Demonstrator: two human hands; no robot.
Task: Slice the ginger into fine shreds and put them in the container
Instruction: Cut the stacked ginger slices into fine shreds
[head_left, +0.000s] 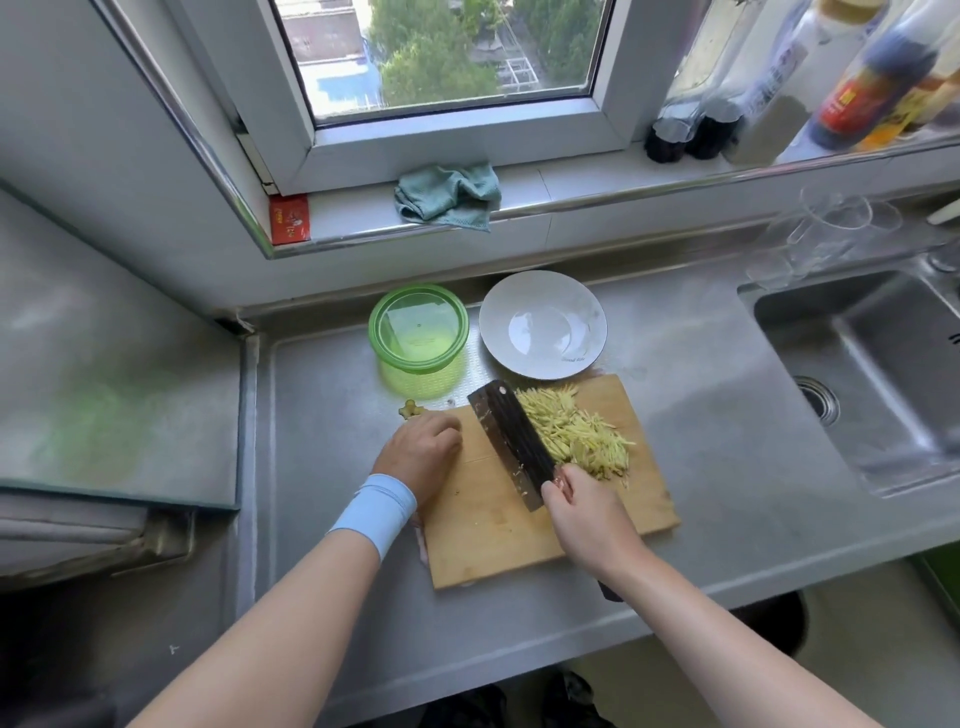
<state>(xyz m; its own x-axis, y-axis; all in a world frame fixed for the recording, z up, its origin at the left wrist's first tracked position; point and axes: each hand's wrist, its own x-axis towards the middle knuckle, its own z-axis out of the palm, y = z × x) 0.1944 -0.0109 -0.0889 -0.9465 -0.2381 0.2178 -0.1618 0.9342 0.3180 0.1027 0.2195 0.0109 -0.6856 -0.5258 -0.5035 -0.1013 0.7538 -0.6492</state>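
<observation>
A heap of pale yellow ginger shreds lies on the far right part of the wooden cutting board. My right hand grips the handle of a dark cleaver, whose blade stands against the left side of the heap. My left hand rests on the board's far left corner with its fingers curled under; what it may hold is hidden. A small ginger knob lies on the counter just beyond that hand. A clear green container stands behind the board.
A white plate sits to the right of the green container. The steel sink is at the right, with glass cups behind it. A teal cloth and bottles are on the window sill.
</observation>
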